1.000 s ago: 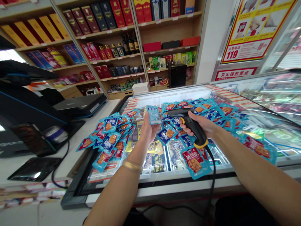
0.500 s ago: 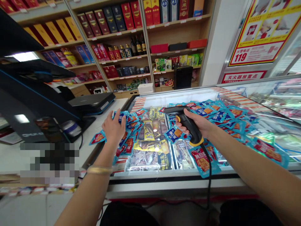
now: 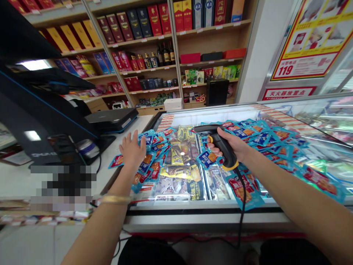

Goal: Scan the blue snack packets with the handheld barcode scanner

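Observation:
My right hand (image 3: 234,144) is wrapped round the grip of a black and yellow corded barcode scanner (image 3: 222,146), its head pointing left over the glass freezer top. Spread fingers mark my left hand (image 3: 133,149), raised at the edge of a small pile of blue snack packets (image 3: 154,156); nothing shows in it, and whether it touches the pile I cannot tell. A larger heap of the same packets (image 3: 259,135) covers the glass beyond my right arm. One packet (image 3: 207,158) lies just under the scanner.
Wrapped ice creams (image 3: 179,173) show through the freezer's glass. To the left, a dark checkout machine (image 3: 55,121) and a flat black device (image 3: 111,119) stand on a white counter (image 3: 110,162). The scanner's cable (image 3: 243,206) hangs over the freezer's front edge.
My left hand's fingers have lifted and spread away from the packets at the pile's left. My right hand keeps its hold on the scanner. The whole view has shifted slightly.

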Demonstrator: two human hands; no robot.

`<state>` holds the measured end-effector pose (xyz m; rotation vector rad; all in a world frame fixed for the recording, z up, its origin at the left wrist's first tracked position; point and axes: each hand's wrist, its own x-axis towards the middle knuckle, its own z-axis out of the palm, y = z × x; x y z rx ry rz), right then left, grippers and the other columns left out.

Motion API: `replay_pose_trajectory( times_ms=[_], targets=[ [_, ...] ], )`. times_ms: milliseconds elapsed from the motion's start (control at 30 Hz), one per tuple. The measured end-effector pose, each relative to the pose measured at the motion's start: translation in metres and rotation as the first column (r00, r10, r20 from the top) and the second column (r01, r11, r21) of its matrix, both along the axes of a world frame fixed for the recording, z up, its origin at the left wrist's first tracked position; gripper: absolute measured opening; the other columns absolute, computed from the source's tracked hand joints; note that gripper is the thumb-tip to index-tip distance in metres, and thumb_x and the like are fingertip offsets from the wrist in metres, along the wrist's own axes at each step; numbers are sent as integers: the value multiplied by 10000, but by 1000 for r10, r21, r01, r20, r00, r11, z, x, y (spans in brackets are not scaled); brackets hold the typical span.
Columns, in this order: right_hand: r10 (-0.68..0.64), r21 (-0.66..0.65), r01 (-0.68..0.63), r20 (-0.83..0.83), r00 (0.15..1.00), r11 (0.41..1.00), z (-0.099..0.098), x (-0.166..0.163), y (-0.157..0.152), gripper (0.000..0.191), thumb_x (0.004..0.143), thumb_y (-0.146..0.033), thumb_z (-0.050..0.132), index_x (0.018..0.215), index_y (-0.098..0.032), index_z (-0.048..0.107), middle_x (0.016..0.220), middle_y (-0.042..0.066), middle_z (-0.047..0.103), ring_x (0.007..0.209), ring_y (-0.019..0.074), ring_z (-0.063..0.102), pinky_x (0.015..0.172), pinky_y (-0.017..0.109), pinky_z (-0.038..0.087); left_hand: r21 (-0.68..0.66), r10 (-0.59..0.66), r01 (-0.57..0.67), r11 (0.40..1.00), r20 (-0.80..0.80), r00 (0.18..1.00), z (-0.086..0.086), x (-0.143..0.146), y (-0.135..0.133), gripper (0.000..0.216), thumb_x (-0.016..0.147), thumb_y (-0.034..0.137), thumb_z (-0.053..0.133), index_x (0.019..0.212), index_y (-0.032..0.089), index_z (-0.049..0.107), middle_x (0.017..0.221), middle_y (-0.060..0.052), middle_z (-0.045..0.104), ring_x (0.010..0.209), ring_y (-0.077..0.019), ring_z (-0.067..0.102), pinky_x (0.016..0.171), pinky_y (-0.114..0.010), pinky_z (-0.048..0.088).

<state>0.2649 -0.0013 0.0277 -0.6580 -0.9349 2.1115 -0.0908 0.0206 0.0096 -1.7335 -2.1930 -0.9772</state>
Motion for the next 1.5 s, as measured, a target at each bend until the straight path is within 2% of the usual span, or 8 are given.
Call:
replay_pose_trajectory(
  times_ms=[200, 400, 600, 833, 933, 1033, 1133, 1500],
  targets=[
    [-100, 15, 100, 39, 994, 995, 0, 33, 2, 382, 947, -534, 465, 939, -170, 582, 709, 24, 537, 535, 104, 478, 441, 187, 448, 166, -395, 395, 904, -32, 918, 4, 69, -1, 541, 911, 418, 483, 1391, 167, 481, 1411, -175, 485, 1362, -297, 408, 1146, -467, 315],
    [-168, 4, 168, 45, 985, 986, -1, 61, 1, 351, 930, -515, 507, 938, -172, 583, 710, 27, 531, 546, 110, 478, 437, 180, 452, -91, -729, 733, 675, 73, 681, -19, 159, -12, 694, 813, 476, 641, 1424, 232, 422, 1344, -161, 506, 1236, -295, 515, 1052, -471, 429],
    [-192, 7, 192, -3, 981, 981, -10, 75, -3, 376, 966, -498, 421, 919, -167, 593, 717, 44, 530, 547, 122, 484, 420, 192, 447, -319, -694, 648, 692, -44, 719, -37, 183, -24, 876, 666, 540, 754, 1407, 204, 429, 1186, -181, 556, 1136, -382, 542, 962, -565, 443],
    [-159, 18, 159, -2, 987, 987, -15, 73, -6, 380, 947, -512, 468, 921, -158, 602, 732, 44, 541, 549, 113, 486, 441, 196, 463, -149, -723, 755, 639, 220, 655, -40, 169, -18, 687, 677, 371, 748, 1309, 194, 545, 1120, -141, 616, 1072, -311, 582, 975, -509, 459],
    [-134, 25, 134, -4, 991, 991, -15, 72, -8, 362, 937, -500, 501, 953, -151, 600, 732, 41, 547, 551, 111, 498, 442, 191, 466, 27, -614, 775, 632, 628, 479, -37, 167, -14, 630, 694, 437, 762, 1254, 210, 585, 1124, -123, 653, 1044, -271, 616, 957, -474, 482],
    [-116, 37, 116, -4, 993, 993, -15, 70, -10, 366, 932, -500, 515, 983, -148, 598, 730, 37, 554, 551, 107, 512, 451, 189, 473, 197, -348, 729, 655, 936, 59, -33, 166, -12, 542, 778, 558, 682, 1190, 214, 609, 1126, -107, 685, 1013, -238, 657, 928, -449, 514],
    [-70, 31, 69, 25, 997, 997, -17, 66, -12, 383, 919, -516, 536, 992, -146, 599, 733, 35, 566, 549, 105, 527, 460, 191, 483, 286, -155, 684, 671, 956, -248, -28, 165, -11, 482, 861, 594, 571, 1127, 196, 628, 1106, -93, 709, 931, -199, 691, 894, -414, 548],
    [51, 43, -55, 89, 995, 998, -21, 53, -19, 423, 830, -542, 661, 897, -128, 605, 725, 33, 579, 541, 92, 528, 460, 185, 497, 325, -125, 638, 698, 933, -339, -23, 163, -10, 535, 915, 605, 466, 1141, 152, 642, 1031, -98, 729, 812, -166, 700, 708, -282, 580]
  ],
)
